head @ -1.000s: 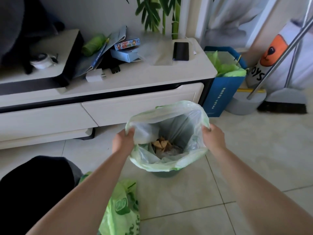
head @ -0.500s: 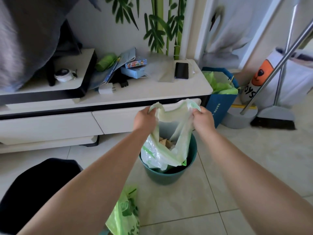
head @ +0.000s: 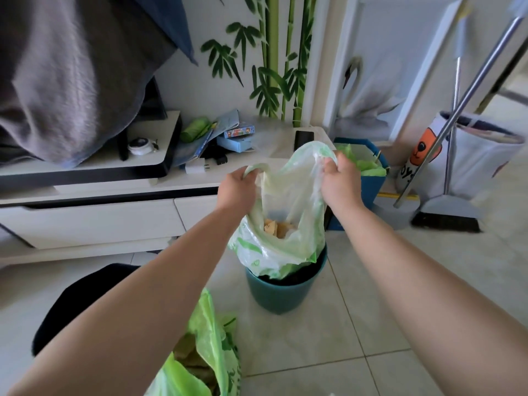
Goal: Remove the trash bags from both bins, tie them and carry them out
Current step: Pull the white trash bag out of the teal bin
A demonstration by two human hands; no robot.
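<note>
Translucent green trash bag (head: 285, 224), lower end inside teal bin (head: 283, 292); left hand (head: 237, 187) and right hand (head: 340, 181) each clench its rim.

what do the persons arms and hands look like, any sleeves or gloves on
Both arms are bare from the bottom edge of the view to the fingers: no sleeves in sight. The left hand and right hand wear no gloves, and no watch, bracelet or ring shows on them.

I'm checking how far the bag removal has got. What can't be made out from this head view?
- Bottom of the trash bag: hidden inside the teal bin.
- Fingertips of the left hand and right hand: curled away, wrapped in the bag's rim.
- Second green bag: cut off by the bottom edge and covered by the left forearm.
</note>
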